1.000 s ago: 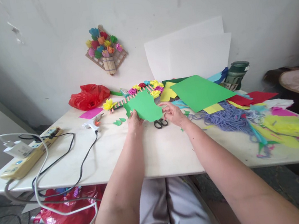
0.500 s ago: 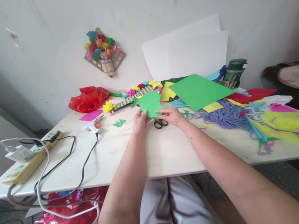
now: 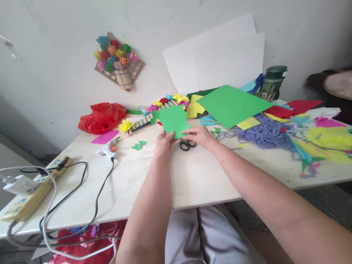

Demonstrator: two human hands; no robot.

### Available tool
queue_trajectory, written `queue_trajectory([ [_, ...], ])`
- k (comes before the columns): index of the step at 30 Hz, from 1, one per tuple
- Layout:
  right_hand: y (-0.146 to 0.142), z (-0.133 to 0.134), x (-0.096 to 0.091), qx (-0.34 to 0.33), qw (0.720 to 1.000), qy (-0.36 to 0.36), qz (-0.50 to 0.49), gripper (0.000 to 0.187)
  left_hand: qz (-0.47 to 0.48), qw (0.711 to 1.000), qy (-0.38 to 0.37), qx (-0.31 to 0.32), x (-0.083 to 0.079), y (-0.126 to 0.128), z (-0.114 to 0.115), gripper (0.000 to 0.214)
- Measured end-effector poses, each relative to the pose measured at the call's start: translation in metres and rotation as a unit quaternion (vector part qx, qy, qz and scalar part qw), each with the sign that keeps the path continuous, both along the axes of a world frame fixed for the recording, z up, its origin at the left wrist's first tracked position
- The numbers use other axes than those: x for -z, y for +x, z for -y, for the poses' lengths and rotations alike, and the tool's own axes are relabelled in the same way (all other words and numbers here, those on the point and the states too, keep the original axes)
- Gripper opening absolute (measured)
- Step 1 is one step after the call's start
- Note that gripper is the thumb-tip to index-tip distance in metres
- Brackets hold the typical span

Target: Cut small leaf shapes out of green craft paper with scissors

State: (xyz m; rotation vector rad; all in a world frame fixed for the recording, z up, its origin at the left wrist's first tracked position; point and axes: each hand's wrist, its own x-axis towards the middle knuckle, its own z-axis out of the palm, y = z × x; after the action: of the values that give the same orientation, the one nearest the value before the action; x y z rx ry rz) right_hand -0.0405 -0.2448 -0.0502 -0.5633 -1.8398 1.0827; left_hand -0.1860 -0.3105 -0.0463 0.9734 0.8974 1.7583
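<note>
Between both hands is a small piece of green paper point(image 3: 174, 120), raised a little over the table. My left hand point(image 3: 165, 140) pinches its lower left corner, thumb on top. At the lower right corner, my right hand point(image 3: 200, 136) grips the edge between thumb and fingers. Black-handled scissors point(image 3: 187, 144) lie just below the paper, their blades hidden under it. Behind the paper stretches a woven strip with paper flowers point(image 3: 143, 121), partly covered. Two small green leaf cut-outs point(image 3: 139, 145) rest to the left of my left hand.
A glue gun point(image 3: 108, 151) and a power strip point(image 3: 36, 192) with trailing cords are on the left, near a red plastic bag point(image 3: 101, 118). To the right are a large green sheet point(image 3: 233, 105), purple yarn point(image 3: 264, 134), paper scraps point(image 3: 331, 139) and a dark jar point(image 3: 273, 83).
The camera view has shifted slightly. Both hands keep their grip on the green paper, which is turned a little; otherwise the objects on the table stay in place.
</note>
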Motion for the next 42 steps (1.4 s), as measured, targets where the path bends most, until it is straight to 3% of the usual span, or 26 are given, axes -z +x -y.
queue_trajectory([
  [5, 0.0, 0.003, -0.002, -0.003, 0.999, -0.036, 0.002, 0.032, 0.006, 1.0, -0.002, -0.001, -0.002, 0.001, 0.002, 0.034],
  [15, 0.005, 0.008, -0.011, 0.005, 0.998, 0.067, 0.009, 0.037, -0.011, 1.0, -0.002, 0.007, -0.002, 0.001, 0.003, 0.035],
  [24, 0.005, 0.006, -0.012, 0.025, 0.998, -0.056, 0.009, 0.031, 0.019, 0.999, -0.036, 0.002, -0.007, 0.003, 0.006, 0.029],
  [30, 0.006, 0.009, -0.018, 0.006, 0.992, -0.103, -0.07, 0.054, 0.03, 0.999, -0.035, -0.008, -0.007, 0.005, 0.005, 0.031],
  [35, 0.008, 0.011, -0.021, 0.01, 0.975, -0.193, -0.113, 0.032, 0.049, 0.998, -0.033, -0.039, -0.006, 0.004, 0.002, 0.032],
  [42, 0.004, 0.011, -0.017, 0.014, 0.98, -0.191, -0.063, 0.023, 0.027, 0.999, -0.023, -0.04, -0.004, 0.002, 0.002, 0.034],
])
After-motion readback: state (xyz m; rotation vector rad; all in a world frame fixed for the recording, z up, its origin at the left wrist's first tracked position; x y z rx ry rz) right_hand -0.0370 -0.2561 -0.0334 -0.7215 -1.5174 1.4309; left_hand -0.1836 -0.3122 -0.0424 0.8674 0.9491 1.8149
